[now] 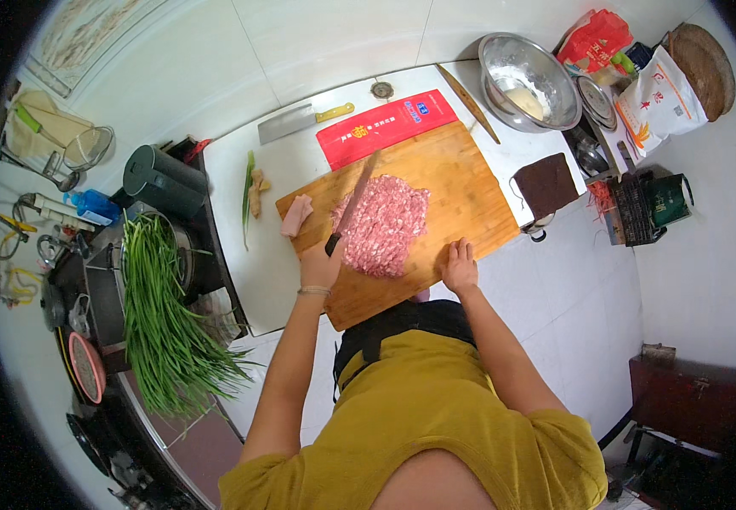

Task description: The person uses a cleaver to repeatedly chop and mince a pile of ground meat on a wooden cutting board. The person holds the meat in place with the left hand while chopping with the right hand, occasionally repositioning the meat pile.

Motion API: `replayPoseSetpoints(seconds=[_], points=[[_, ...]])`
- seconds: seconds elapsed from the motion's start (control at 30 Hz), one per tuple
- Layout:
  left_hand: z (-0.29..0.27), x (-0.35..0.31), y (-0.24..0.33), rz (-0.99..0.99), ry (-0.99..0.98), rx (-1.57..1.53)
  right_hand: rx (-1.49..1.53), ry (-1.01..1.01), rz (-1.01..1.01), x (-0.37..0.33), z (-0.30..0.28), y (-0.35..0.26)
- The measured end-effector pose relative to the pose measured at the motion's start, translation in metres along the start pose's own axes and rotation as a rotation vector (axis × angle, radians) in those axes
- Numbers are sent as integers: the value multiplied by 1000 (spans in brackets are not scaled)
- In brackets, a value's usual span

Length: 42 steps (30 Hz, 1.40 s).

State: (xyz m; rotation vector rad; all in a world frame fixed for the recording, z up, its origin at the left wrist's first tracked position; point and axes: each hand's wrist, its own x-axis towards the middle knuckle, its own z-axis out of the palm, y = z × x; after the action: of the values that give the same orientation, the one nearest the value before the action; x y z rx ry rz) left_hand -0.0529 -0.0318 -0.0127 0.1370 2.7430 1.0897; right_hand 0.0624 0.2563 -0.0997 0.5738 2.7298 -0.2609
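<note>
Minced meat [392,225] lies spread in a flat slab on a wooden cutting board [470,195]. My left hand [321,267] is closed round the black handle of a knife [357,195]. Its long blade runs along the left side of the meat and points toward the far edge of the board. My right hand [460,267] rests on the near right edge of the board, fingers stretched out, holding nothing. A folded pink cloth or piece of meat [297,215], I cannot tell which, sits at the board's left corner.
Beyond the board lie a red packet [385,127] and a cleaver [287,124]. Ginger [256,192] and a green onion [249,200] lie left. A steel bowl with dough [525,102] stands back right. Chives [159,314] hang over the left side.
</note>
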Motion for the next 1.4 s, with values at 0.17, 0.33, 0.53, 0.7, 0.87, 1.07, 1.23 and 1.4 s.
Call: replayPoseSetpoints(seconds=[0.17, 0.33, 0.53, 0.7, 0.87, 1.07, 1.23, 1.4], points=[[51, -20, -38, -185, -60, 95, -20, 33, -28, -3, 4, -2], [4, -18, 7, -76, -139, 132, -15, 1, -11, -1, 3, 2], [59, -37, -26, -110, -63, 127, -33, 0, -2, -1, 0, -2], [21, -31, 13, -78, -75, 27, -15, -34, -3, -2, -9, -2], [56, -56, -11, -25, 16, 17, -55, -6, -14, -5, -4, 0], [22, -37, 28, -44, -158, 118, -29, -17, -29, -4, -6, 4], [56, -47, 14, -87, -123, 179, -19, 13, -35, -9, -8, 2], [43, -34, 32, -178, -281, 246, 30, -49, -40, -2, -5, 10]])
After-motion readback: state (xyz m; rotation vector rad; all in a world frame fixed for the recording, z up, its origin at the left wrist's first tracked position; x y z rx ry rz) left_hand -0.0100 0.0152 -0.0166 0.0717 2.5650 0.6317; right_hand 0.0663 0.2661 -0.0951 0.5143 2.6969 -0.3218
